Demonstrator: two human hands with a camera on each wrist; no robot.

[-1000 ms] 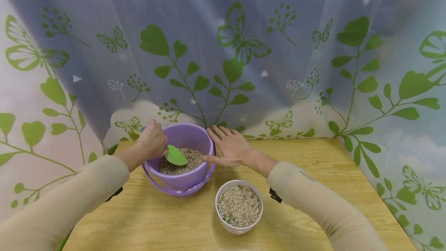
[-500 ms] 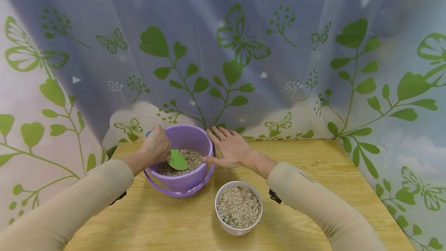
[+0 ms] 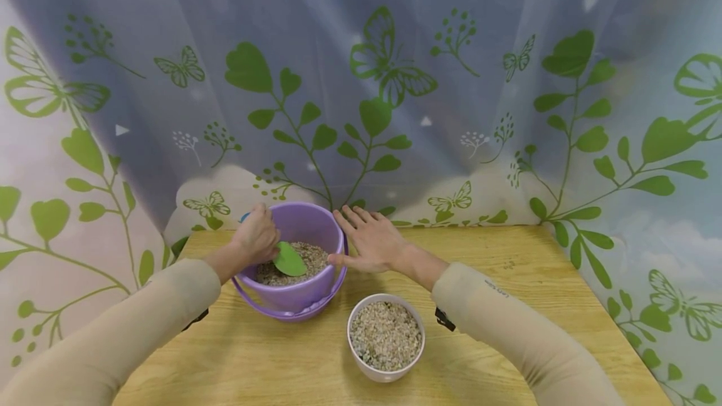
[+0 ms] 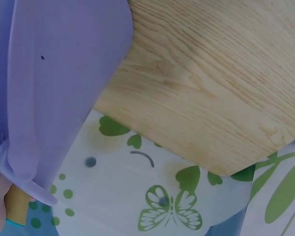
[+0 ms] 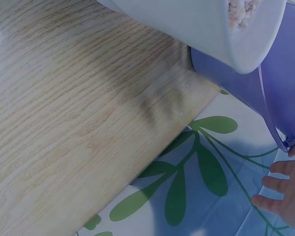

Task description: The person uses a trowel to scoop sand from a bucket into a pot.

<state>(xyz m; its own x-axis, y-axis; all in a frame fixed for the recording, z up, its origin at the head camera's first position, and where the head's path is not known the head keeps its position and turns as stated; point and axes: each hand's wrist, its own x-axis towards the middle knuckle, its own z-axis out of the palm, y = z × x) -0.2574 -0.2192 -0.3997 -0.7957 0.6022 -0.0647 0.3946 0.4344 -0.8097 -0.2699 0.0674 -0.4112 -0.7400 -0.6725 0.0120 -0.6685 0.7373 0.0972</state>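
A purple bucket [image 3: 307,221] with gravel [image 3: 316,254] inside stands at the back left of the table. Over its left rim my left hand [image 3: 258,234] grips a toy shovel whose green blade [image 3: 290,260] lies on the gravel. Part of its yellowish handle [image 4: 17,204] shows in the left wrist view; the rest is covered by the fingers. My right hand [image 3: 375,242] rests against the bucket's right side, fingers spread and straight. In the right wrist view, its fingers [image 5: 277,184] are beside the bucket's handle joint.
A white bowl [image 3: 386,376], full of gravel, stands in front of the right hand, to the right of the bucket. The wooden table [image 3: 491,306] ends at a printed curtain [image 3: 479,99] behind. The bucket's purple handle [image 3: 265,311] hangs down at the front.
My left hand has shifted slightly right and down, and the green blade has moved with it over the gravel. The right hand and bowl have stayed in place.
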